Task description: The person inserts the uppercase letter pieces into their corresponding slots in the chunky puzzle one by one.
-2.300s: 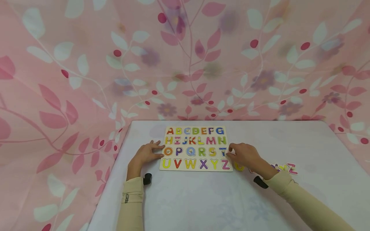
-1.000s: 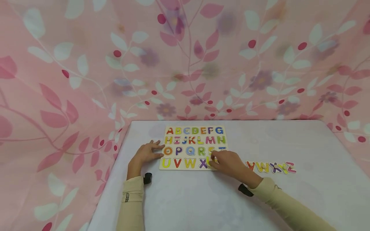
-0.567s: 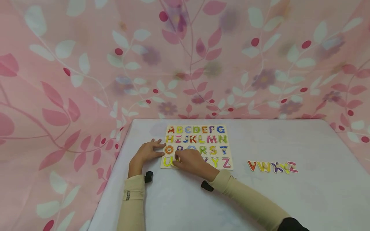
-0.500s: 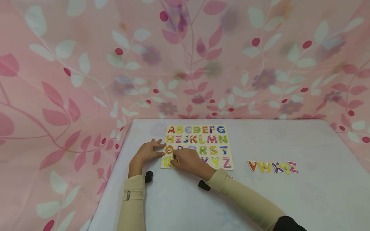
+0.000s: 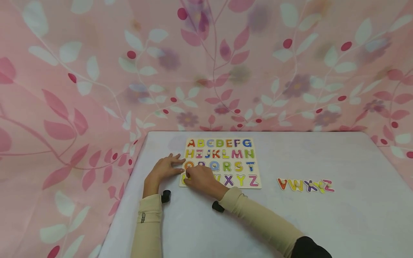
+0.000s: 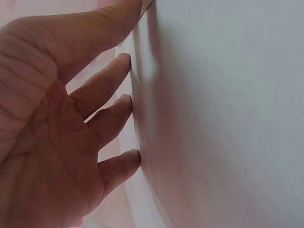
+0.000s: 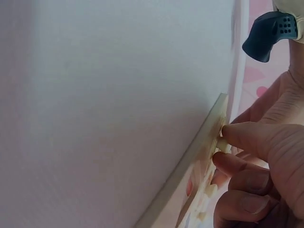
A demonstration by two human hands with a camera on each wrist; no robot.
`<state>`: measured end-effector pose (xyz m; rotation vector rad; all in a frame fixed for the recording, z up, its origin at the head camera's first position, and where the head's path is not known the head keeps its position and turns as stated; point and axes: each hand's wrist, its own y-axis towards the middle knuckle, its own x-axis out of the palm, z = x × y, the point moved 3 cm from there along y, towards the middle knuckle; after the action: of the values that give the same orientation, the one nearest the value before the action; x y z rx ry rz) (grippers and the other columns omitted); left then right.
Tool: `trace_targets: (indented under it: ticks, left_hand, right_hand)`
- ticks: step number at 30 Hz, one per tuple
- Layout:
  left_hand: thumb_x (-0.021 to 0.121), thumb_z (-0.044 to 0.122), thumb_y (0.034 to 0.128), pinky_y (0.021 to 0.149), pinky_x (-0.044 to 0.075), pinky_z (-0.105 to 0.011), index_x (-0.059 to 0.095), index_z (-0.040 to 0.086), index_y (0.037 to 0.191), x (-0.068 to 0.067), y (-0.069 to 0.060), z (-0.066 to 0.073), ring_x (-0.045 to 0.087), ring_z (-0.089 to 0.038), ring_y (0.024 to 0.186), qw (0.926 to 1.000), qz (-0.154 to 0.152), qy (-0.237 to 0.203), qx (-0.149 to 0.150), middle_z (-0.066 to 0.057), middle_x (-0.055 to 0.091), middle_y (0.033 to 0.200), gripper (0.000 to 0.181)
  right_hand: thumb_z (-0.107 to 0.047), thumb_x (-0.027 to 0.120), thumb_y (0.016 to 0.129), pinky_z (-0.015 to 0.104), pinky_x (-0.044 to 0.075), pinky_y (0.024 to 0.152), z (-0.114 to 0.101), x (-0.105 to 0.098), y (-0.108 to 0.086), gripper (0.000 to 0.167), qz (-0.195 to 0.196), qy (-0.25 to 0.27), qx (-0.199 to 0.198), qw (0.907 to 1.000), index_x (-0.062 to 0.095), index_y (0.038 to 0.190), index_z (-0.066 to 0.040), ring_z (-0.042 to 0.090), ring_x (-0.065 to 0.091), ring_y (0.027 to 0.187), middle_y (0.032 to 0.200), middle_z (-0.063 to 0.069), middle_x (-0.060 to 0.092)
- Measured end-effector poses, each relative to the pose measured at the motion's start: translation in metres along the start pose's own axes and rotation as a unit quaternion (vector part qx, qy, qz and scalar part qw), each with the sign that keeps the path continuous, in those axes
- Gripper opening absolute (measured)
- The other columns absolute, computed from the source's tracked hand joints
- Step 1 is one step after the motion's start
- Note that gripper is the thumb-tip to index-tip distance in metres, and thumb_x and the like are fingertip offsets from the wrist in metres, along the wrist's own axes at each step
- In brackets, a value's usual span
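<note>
A wooden alphabet puzzle board (image 5: 220,185) lies on the table, with knobbed letters in its upper three rows. My left hand (image 5: 162,170) rests at the board's left edge, fingers spread; in the left wrist view the fingertips (image 6: 124,102) touch the white cloth. Over the bottom-left corner, my right hand (image 5: 203,181) pinches the yellow letter U puzzle piece, mostly hidden behind the fingers, at the U place. The right wrist view shows thumb and finger at a pale knob (image 7: 223,145), close to the board's face. Printed X, Y and Z show in the bottom row.
To the right of the board, loose knobbed letters lie in a row: V (image 5: 282,184), W (image 5: 295,185), X, Y and Z (image 5: 328,185). A white cloth (image 5: 180,229) covers the table. Pink floral fabric (image 5: 213,64) hangs behind and at the left.
My right hand has carried the yellow U from the right of the board leftward across it to the bottom-left corner. My left hand has stayed at the left edge.
</note>
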<state>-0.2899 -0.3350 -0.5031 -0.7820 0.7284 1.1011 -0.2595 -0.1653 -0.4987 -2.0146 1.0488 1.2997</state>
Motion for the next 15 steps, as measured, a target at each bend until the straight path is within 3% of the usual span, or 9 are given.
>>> trace_targets:
  ticks: [15]
  left_hand:
    - [0.078, 0.026, 0.0854, 0.114, 0.021, -0.058, 0.064, 0.016, 0.133, -0.0007, -0.0009, 0.0020, 0.026, -0.040, 0.144, 1.0000, 0.001, -0.004, -0.002, -0.011, 0.045, 0.149, 0.050]
  right_hand:
    - [-0.030, 0.069, 0.092, 0.026, 0.044, 0.056, -0.0016, 0.0029, 0.0032, 0.015, -0.016, -0.015, 0.003, 0.9998, 0.072, 0.090, -0.015, 0.008, 0.053, 0.063, 0.075, -0.006, 0.066]
